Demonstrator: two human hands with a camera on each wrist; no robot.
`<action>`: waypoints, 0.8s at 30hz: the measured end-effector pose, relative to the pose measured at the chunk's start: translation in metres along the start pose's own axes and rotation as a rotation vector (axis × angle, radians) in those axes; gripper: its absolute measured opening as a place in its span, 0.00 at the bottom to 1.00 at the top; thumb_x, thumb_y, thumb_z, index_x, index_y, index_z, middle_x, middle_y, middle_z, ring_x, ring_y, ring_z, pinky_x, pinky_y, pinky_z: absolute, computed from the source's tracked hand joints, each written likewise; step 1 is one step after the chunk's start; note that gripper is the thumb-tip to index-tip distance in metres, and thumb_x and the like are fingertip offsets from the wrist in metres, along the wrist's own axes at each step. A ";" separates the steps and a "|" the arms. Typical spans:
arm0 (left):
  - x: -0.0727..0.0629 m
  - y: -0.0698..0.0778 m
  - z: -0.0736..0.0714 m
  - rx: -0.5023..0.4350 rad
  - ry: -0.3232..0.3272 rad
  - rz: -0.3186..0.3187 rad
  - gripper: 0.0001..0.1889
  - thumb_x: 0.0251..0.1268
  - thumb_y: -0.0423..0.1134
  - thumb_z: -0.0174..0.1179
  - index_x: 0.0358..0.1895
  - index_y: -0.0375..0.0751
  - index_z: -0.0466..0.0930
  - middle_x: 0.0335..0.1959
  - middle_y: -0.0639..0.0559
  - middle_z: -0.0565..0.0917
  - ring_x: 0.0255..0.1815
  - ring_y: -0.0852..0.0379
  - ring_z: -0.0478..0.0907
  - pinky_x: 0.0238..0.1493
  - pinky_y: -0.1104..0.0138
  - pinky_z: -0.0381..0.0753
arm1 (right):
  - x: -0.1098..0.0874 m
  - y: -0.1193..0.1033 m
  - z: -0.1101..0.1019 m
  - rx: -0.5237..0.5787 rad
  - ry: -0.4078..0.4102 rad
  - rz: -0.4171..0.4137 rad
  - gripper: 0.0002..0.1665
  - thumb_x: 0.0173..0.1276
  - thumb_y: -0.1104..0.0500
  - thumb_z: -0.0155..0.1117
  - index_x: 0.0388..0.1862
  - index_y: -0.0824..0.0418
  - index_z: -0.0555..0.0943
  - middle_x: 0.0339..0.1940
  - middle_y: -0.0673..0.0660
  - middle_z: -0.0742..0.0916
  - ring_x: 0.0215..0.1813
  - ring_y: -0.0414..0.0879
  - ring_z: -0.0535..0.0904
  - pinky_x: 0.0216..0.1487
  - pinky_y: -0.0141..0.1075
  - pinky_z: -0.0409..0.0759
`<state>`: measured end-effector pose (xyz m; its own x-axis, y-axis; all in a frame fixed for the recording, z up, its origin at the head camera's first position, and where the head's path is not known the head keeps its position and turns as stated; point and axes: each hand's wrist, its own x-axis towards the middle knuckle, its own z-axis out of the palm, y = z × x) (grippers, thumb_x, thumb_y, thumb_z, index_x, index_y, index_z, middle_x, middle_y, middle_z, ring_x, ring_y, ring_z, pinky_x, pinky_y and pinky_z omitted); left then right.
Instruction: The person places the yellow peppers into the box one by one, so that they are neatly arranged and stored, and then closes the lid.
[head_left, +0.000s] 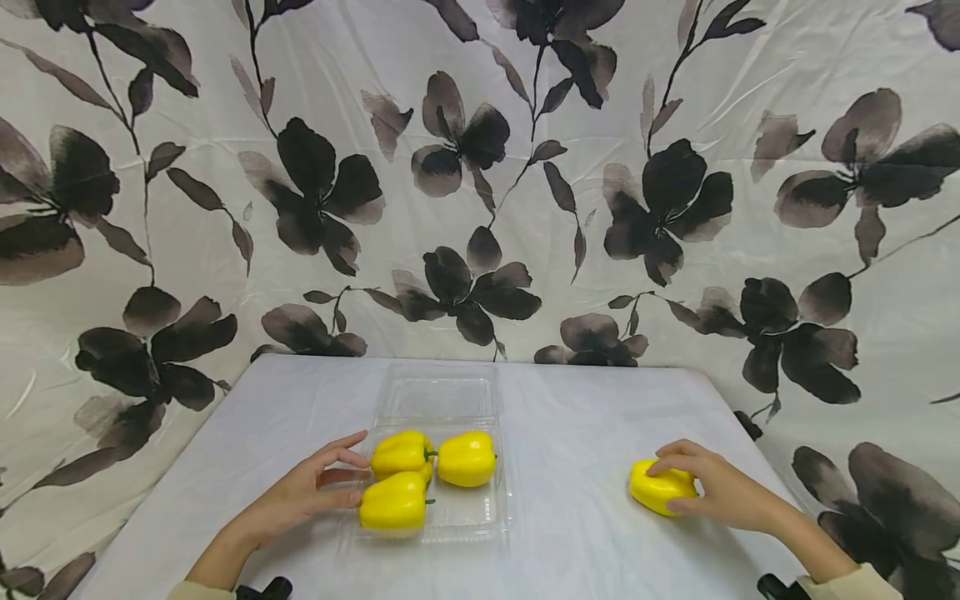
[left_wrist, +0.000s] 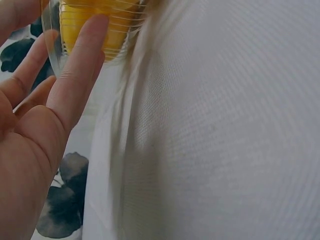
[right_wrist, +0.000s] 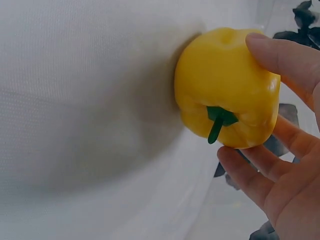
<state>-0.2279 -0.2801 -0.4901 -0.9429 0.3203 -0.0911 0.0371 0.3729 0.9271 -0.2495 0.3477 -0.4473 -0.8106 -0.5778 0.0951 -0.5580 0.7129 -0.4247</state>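
A clear plastic clamshell container [head_left: 468, 510] lies on the table with its lid folded back behind it. Inside are three yellow bell peppers: one at the back left [head_left: 399, 454], one at the back right [head_left: 467, 460] and one at the front left [head_left: 393, 502]. My left hand [head_left: 298, 493] is at the container's left side, fingers extended; the left wrist view has a fingertip against the clear wall [left_wrist: 55, 60]. Well to the right, my right hand [head_left: 723, 493] grips another yellow bell pepper [head_left: 654, 490] between thumb and fingers. Its green stem [right_wrist: 216, 127] shows in the right wrist view.
A white cloth covers the table [head_left: 570, 467]. Behind it hangs a pale curtain [head_left: 555, 275] with dark flowers. The raised lid [head_left: 435, 402] reaches near the table's back edge. Between the container and the right-hand pepper lies a stretch of bare cloth.
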 end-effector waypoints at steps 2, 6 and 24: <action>0.000 0.000 0.000 0.002 0.003 -0.005 0.22 0.70 0.46 0.73 0.62 0.45 0.80 0.88 0.44 0.50 0.74 0.36 0.72 0.73 0.39 0.74 | 0.000 0.001 0.000 0.001 -0.005 0.002 0.24 0.64 0.49 0.81 0.59 0.45 0.86 0.63 0.56 0.82 0.58 0.48 0.81 0.56 0.35 0.84; 0.000 0.000 0.001 0.000 0.008 -0.010 0.23 0.69 0.46 0.73 0.62 0.45 0.80 0.88 0.45 0.50 0.74 0.36 0.72 0.73 0.39 0.73 | 0.000 0.001 -0.001 -0.004 -0.005 0.000 0.24 0.64 0.50 0.81 0.59 0.45 0.86 0.63 0.56 0.82 0.58 0.48 0.81 0.55 0.35 0.84; 0.002 -0.002 0.000 -0.004 0.004 -0.008 0.23 0.69 0.45 0.74 0.62 0.45 0.80 0.88 0.45 0.50 0.74 0.36 0.72 0.73 0.39 0.74 | 0.007 -0.012 -0.002 -0.021 -0.002 -0.073 0.24 0.66 0.54 0.80 0.61 0.47 0.87 0.63 0.55 0.82 0.58 0.46 0.80 0.53 0.36 0.84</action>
<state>-0.2296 -0.2806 -0.4918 -0.9444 0.3140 -0.0976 0.0277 0.3716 0.9280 -0.2490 0.3361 -0.4399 -0.7673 -0.6293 0.1235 -0.6192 0.6769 -0.3980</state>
